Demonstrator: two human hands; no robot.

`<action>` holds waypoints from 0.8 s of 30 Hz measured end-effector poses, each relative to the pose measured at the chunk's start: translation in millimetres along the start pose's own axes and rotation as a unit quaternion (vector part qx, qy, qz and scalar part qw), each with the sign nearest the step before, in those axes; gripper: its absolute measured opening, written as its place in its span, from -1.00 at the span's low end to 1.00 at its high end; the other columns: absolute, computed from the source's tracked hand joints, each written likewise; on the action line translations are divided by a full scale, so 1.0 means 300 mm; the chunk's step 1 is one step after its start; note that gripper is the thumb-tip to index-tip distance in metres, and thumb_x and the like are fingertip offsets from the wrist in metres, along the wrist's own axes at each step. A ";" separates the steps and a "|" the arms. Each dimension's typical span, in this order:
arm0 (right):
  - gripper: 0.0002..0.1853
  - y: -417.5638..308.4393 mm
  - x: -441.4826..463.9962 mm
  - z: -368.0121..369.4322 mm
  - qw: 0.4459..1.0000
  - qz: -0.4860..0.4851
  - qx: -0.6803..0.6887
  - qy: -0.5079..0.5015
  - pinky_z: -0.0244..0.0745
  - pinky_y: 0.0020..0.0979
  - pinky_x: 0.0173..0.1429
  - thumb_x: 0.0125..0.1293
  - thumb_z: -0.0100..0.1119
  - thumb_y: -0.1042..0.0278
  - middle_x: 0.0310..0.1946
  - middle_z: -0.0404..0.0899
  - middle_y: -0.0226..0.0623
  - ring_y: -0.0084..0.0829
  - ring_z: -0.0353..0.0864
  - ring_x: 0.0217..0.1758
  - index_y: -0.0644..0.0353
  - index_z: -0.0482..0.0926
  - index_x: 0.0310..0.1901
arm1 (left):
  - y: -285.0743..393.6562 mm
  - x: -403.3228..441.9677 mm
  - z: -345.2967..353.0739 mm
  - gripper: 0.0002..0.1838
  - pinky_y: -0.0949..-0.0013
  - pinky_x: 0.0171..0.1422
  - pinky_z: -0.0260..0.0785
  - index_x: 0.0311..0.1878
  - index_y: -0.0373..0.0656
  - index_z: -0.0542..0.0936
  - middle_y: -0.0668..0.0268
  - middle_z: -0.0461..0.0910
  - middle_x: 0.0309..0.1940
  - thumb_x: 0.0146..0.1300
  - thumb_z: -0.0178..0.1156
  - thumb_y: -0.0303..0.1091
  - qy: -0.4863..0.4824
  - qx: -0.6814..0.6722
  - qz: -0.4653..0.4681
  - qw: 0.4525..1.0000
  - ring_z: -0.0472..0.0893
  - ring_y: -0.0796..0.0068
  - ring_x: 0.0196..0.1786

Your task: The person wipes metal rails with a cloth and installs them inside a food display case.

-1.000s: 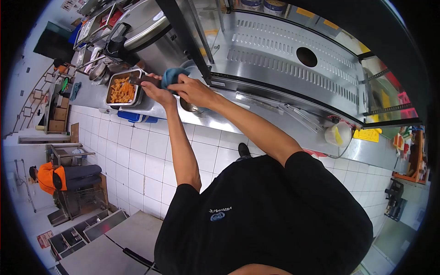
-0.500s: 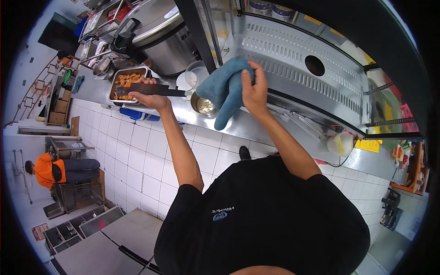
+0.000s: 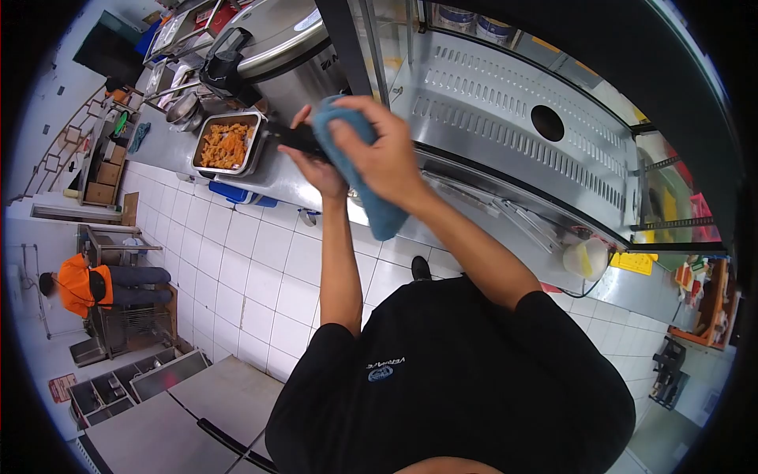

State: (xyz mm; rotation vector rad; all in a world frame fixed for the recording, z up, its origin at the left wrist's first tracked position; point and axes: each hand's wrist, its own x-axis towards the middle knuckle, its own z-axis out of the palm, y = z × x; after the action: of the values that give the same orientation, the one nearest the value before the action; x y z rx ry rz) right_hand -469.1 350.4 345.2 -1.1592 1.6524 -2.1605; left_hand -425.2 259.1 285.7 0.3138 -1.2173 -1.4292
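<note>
My left hand (image 3: pixel 322 175) is closed round a long, flat, dark utensil (image 3: pixel 295 139), blurred by motion; its exact kind does not show. Folded in my right hand (image 3: pixel 387 158) is a blue-green cloth (image 3: pixel 382 215), pressed over the utensil's right part, which it hides. Both hands are close together above the metal counter's front edge. To their left, a metal tray (image 3: pixel 259 126) holds orange-brown fried pieces (image 3: pixel 227 148). Behind my hands stands a large stainless cooker (image 3: pixel 304 83) with a black handle (image 3: pixel 225 67).
A cabinet with a slotted metal shelf (image 3: pixel 505 95) rises at the right, dark posts at its edge. A whitish plastic tub (image 3: pixel 586 259) stands farther right. Metal bowls (image 3: pixel 185 110) sit left of the tray. A person in orange (image 3: pixel 79 284) is far left.
The cloth has come down and left onto the dark utensil, now wrapped against it. My left hand has shifted right towards my right hand, leaving the tray more visible.
</note>
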 end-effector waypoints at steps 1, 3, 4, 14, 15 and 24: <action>-0.71 0.008 0.007 0.029 0.994 -0.092 -0.048 -0.023 0.48 -0.42 -0.08 0.22 0.31 0.35 -0.22 0.58 -0.30 -0.44 0.58 -0.15 0.26 0.60 -0.05 | -0.018 -0.039 0.020 -0.17 0.42 0.23 0.26 0.32 -0.28 0.34 0.28 0.49 -0.14 0.47 -0.49 0.32 0.112 -0.138 -0.150 0.973 0.47 0.51 -0.06; -0.69 -0.005 -0.001 0.074 0.967 -0.197 -0.162 -0.027 0.50 -0.34 -0.10 0.20 0.31 0.36 -0.20 0.56 -0.22 -0.28 0.59 -0.17 0.24 0.62 -0.03 | -0.044 -0.050 0.024 -0.16 0.43 0.22 0.27 0.31 -0.29 0.35 0.29 0.49 -0.15 0.47 -0.49 0.32 0.047 -0.135 -0.125 0.982 0.47 0.52 -0.07; -0.69 -0.013 -0.010 0.078 0.967 -0.198 -0.161 -0.029 0.50 -0.34 -0.10 0.20 0.31 0.36 -0.20 0.56 -0.22 -0.28 0.59 -0.17 0.24 0.62 -0.03 | -0.057 -0.048 0.008 -0.16 0.43 0.21 0.27 0.31 -0.29 0.36 0.29 0.49 -0.16 0.47 -0.49 0.32 -0.002 -0.145 -0.096 0.985 0.47 0.52 -0.08; -0.66 0.081 -0.062 0.037 0.974 -0.016 -0.144 -0.174 0.51 -0.19 -0.01 0.23 0.15 0.37 -0.13 0.64 0.05 0.01 0.65 -0.13 0.30 0.61 0.03 | -0.053 0.051 -0.124 -0.16 0.44 0.05 0.30 0.24 -0.36 0.40 0.36 0.45 -0.31 0.48 -0.48 0.30 -0.067 -0.100 -0.026 0.992 0.42 0.54 -0.24; -0.65 0.106 -0.063 0.036 0.971 -0.013 -0.159 -0.178 0.51 -0.19 -0.01 0.22 0.14 0.38 -0.13 0.64 0.08 0.03 0.65 -0.13 0.30 0.61 0.04 | -0.038 0.061 -0.116 -0.16 0.41 -0.05 0.33 0.20 -0.40 0.40 0.42 0.38 -0.42 0.49 -0.48 0.29 -0.050 -0.038 0.001 0.998 0.37 0.56 -0.36; -0.62 0.362 -0.220 -0.019 0.884 0.116 -0.352 -0.285 0.47 -0.10 0.09 0.24 0.12 0.27 -0.14 0.63 0.08 0.06 0.60 -0.06 0.26 0.59 0.05 | 0.058 0.215 -0.202 -0.10 0.48 -0.43 0.24 -0.18 -0.15 0.45 0.36 0.30 -0.56 0.25 -0.51 0.58 0.067 -0.110 -0.032 0.991 0.31 0.51 -0.55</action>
State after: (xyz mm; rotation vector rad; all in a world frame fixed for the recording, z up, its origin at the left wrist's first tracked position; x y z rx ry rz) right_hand -460.9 352.6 218.4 -1.4663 2.1591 -0.9141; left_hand -387.4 179.0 302.4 0.2927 -0.9392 -1.5572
